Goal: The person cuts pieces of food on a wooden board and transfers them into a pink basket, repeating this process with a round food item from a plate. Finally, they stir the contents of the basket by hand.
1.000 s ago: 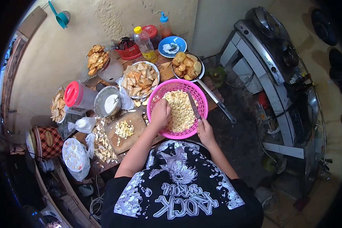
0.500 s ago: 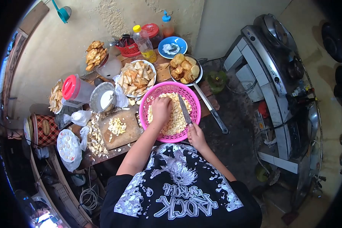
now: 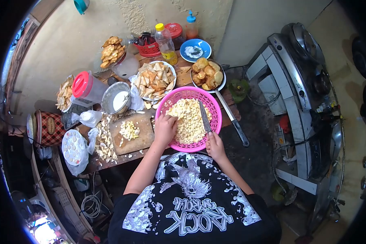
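A pink plastic basket (image 3: pixel 218 118) stands in front of me, filled with small pale-yellow cubes (image 3: pixel 188 122). My right hand (image 3: pixel 216 147) is closed round the handle of a knife (image 3: pixel 205 116), whose blade lies over the right side of the cubes, pointing away from me. My left hand (image 3: pixel 165 128) is over the basket's left rim, its fingers bent inward at the edge of the cubes. What those fingers hold, if anything, is hidden. Left of the basket, a wooden chopping board (image 3: pixel 144 141) carries a little heap of chopped pieces (image 3: pixel 129 130).
Peelings (image 3: pixel 105 142) lie left of the board. Behind are a plate of folded pastries (image 3: pixel 154 79), a metal bowl of white powder (image 3: pixel 116 99) and an oil bottle (image 3: pixel 165 44). A pan of fried food (image 3: pixel 207 74) has its handle (image 3: pixel 234 116) jutting right. A stove (image 3: pixel 290 69) stands right.
My left hand has moved from the middle of the cubes back to the basket's left rim. My right hand still holds the knife. The whole view has shifted slightly.
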`<action>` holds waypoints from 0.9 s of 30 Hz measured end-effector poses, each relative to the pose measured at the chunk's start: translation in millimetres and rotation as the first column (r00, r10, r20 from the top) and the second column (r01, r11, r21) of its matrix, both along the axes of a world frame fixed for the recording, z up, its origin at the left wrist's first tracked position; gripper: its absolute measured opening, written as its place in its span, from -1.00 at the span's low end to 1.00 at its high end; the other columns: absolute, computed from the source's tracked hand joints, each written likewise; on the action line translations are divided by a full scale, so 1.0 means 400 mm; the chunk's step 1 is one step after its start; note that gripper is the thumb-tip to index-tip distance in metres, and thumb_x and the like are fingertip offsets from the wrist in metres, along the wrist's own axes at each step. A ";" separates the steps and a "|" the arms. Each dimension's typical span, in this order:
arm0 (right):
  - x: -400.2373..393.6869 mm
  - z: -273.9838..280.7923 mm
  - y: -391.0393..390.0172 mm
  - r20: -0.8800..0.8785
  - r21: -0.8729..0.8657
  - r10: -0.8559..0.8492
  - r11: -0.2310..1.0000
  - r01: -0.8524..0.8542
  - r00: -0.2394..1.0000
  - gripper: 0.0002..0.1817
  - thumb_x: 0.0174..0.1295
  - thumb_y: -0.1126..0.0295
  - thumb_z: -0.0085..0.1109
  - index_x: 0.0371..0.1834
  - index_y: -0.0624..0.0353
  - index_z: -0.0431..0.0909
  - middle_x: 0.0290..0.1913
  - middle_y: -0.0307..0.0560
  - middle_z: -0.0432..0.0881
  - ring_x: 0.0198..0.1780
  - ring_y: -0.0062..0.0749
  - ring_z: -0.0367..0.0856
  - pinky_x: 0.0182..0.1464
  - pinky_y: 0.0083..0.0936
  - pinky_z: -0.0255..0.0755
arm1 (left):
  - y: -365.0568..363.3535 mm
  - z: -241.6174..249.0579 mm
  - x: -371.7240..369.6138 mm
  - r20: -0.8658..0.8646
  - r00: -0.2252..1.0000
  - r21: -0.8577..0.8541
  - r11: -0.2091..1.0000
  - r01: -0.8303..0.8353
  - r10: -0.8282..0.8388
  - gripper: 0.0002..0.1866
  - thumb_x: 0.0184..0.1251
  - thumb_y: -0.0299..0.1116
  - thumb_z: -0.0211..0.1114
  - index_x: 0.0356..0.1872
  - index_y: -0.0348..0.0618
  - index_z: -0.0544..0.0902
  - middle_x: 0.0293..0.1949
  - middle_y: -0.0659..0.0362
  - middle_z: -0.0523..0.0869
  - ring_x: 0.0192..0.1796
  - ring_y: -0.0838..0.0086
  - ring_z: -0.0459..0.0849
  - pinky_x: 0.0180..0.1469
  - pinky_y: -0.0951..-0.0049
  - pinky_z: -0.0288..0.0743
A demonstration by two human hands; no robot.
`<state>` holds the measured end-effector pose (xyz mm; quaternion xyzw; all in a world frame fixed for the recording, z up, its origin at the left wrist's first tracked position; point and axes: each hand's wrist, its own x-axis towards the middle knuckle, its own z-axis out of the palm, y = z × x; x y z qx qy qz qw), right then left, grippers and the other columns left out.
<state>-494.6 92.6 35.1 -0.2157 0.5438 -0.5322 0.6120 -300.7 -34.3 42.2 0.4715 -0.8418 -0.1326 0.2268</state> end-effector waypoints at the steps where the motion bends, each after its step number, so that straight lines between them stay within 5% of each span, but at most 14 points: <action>1: 0.002 0.001 -0.001 -0.005 0.011 -0.011 1.000 0.011 1.000 -0.68 0.51 0.07 -0.21 -0.33 0.03 0.29 -0.71 -0.39 0.18 -0.79 -0.78 0.03 -0.79 -0.73 -0.12 | 0.004 0.004 0.006 -0.011 1.000 0.011 1.000 -0.006 0.006 -0.86 0.08 -0.40 0.34 -0.31 -0.16 0.71 -0.36 0.11 0.67 -0.21 0.20 0.59 -0.09 0.22 0.43; 7: 0.010 0.029 -0.007 -0.069 0.125 0.007 0.992 0.002 0.998 -0.73 0.50 0.16 -0.14 -0.24 0.11 0.38 -0.67 -0.42 0.26 -0.72 -0.78 0.18 -0.73 -0.74 0.03 | 0.016 0.009 0.058 -0.214 0.970 0.040 0.993 -0.112 0.118 -0.86 0.09 -0.41 0.34 -0.31 -0.17 0.72 -0.38 0.09 0.68 -0.25 0.22 0.60 -0.12 0.25 0.44; 12: 0.049 0.012 -0.011 -0.624 0.064 0.088 0.996 -0.062 0.776 -0.64 0.45 0.17 -0.07 -0.33 0.29 0.42 -0.64 -0.12 0.35 -0.55 -0.48 0.36 -0.45 -0.39 0.24 | 0.009 -0.001 0.182 -0.357 0.871 0.230 0.935 -0.269 0.338 -0.86 0.08 -0.41 0.38 -0.34 -0.21 0.73 -0.45 0.09 0.70 -0.33 0.28 0.64 -0.19 0.31 0.49; 17: 0.155 0.033 -0.017 -0.615 0.047 0.200 0.975 -0.218 0.763 -0.71 0.46 0.23 -0.08 -0.21 0.27 0.46 -0.61 -0.15 0.35 -0.53 -0.53 0.32 -0.44 -0.45 0.24 | 0.020 -0.038 0.384 -0.340 0.785 0.343 0.846 -0.409 0.517 -0.84 0.14 -0.41 0.39 -0.29 -0.25 0.72 -0.42 0.13 0.72 -0.33 0.51 0.67 -0.22 0.47 0.51; 20: 0.275 0.104 -0.048 -0.595 0.063 0.336 0.925 -0.375 0.730 -0.73 0.45 0.25 -0.08 -0.13 0.28 0.46 -0.55 -0.12 0.39 -0.48 -0.53 0.36 -0.39 -0.44 0.28 | 0.041 -0.084 0.509 -0.377 0.681 0.369 0.776 -0.511 0.628 -0.85 0.15 -0.39 0.38 -0.30 -0.23 0.71 -0.44 0.12 0.71 -0.34 0.42 0.65 -0.20 0.41 0.50; 23: 0.395 0.070 -0.081 -0.704 -0.021 0.396 0.818 -0.574 0.590 -0.66 0.42 0.17 -0.03 -0.11 0.29 0.46 -0.45 0.10 0.55 -0.37 -0.13 0.58 -0.30 -0.27 0.37 | 0.071 -0.092 0.595 -0.418 0.599 0.395 0.730 -0.558 0.684 -0.86 0.22 -0.42 0.34 -0.26 -0.27 0.69 -0.45 0.17 0.69 -0.41 0.54 0.60 -0.28 0.51 0.48; 25: 0.461 0.042 -0.117 -0.674 0.137 0.611 0.655 -0.743 0.415 -0.61 0.41 0.10 -0.05 -0.14 0.28 0.46 -0.41 0.21 0.57 -0.33 0.08 0.58 -0.27 -0.20 0.39 | 0.088 -0.095 0.649 -0.428 0.548 0.447 0.696 -0.562 0.718 -0.86 0.25 -0.43 0.32 -0.26 -0.29 0.68 -0.46 0.19 0.69 -0.44 0.58 0.56 -0.31 0.53 0.47; 27: 0.532 0.026 -0.136 -0.687 0.181 0.651 0.583 -0.792 0.322 -0.59 0.40 0.06 -0.08 -0.15 0.26 0.48 -0.38 0.23 0.60 -0.28 0.14 0.60 -0.23 -0.12 0.41 | 0.104 -0.099 0.694 -0.423 0.526 0.462 0.675 -0.576 0.738 -0.87 0.26 -0.44 0.31 -0.26 -0.30 0.68 -0.47 0.22 0.67 -0.44 0.61 0.55 -0.32 0.56 0.46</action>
